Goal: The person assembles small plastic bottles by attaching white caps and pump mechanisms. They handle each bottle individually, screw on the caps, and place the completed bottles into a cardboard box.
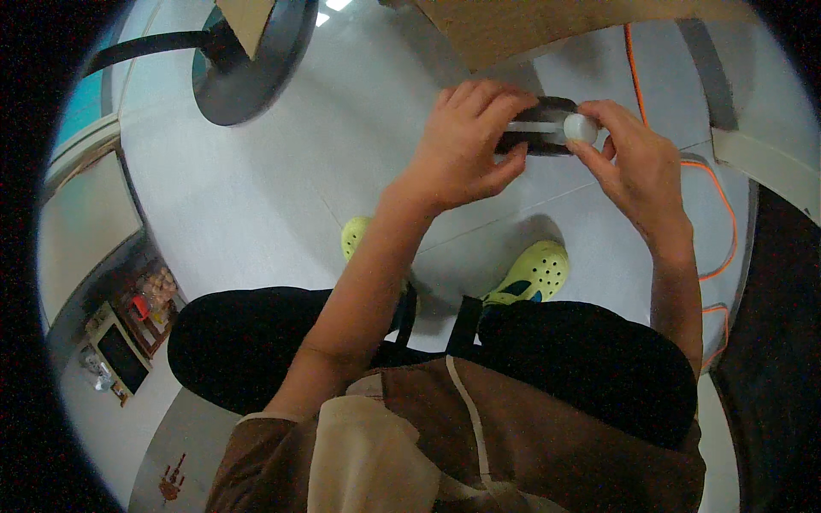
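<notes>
A dark, elongated object with a pale strip along its middle [537, 127] is held up between both hands, above the tiled floor. Fingers and thumb of my left hand [474, 138] are round its left end. My right hand [635, 160] pinches a round white cap or knob [580, 129] at the right end between thumb and fingers. What kind of object it is cannot be told, and its left end is partly hidden by the fingers.
Cardboard [513, 32] juts in at the top. A round dark base [250, 77] stands at the upper left. An orange cable [731, 218] lies on the floor at the right. Yellow-green clogs [535, 269] are below the hands. Shelves with small items [138, 314] stand at the left.
</notes>
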The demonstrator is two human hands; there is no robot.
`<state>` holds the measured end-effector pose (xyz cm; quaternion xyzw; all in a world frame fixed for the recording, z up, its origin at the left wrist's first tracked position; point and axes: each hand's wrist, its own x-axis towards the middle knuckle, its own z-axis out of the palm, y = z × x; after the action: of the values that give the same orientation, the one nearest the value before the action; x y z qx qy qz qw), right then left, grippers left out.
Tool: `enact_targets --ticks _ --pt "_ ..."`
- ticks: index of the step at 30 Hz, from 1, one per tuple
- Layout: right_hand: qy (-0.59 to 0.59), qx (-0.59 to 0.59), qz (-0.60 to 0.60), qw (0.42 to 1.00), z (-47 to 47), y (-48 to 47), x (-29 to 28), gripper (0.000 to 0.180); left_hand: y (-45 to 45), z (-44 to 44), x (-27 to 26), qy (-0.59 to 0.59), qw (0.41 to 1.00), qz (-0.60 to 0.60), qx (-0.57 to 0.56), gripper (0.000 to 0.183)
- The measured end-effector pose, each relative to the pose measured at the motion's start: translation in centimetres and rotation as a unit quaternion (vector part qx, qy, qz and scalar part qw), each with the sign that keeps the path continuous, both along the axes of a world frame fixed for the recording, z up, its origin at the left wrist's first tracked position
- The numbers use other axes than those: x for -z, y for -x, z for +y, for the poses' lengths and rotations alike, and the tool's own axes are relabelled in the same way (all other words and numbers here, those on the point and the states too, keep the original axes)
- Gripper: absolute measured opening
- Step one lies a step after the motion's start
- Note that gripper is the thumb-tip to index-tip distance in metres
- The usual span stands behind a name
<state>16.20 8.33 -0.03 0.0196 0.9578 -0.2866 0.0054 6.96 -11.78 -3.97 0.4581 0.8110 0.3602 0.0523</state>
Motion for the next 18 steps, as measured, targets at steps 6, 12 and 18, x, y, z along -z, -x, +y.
enact_targets --ticks 6,12,18 --pt "-0.008 -0.039 0.115 0.993 -0.3 0.3 0.1 0.033 -0.6 0.6 -0.4 -0.031 0.992 -0.117 -0.038 0.043" --pt "-0.088 0.017 -0.098 0.991 0.1 0.2 0.8 0.037 -0.8 1.1 -1.3 -0.021 0.955 -0.290 -0.054 0.031" --pt "-0.017 -0.035 0.132 0.990 0.1 0.2 0.8 0.036 -0.7 1.2 -1.3 -0.044 0.927 -0.365 -0.076 0.034"
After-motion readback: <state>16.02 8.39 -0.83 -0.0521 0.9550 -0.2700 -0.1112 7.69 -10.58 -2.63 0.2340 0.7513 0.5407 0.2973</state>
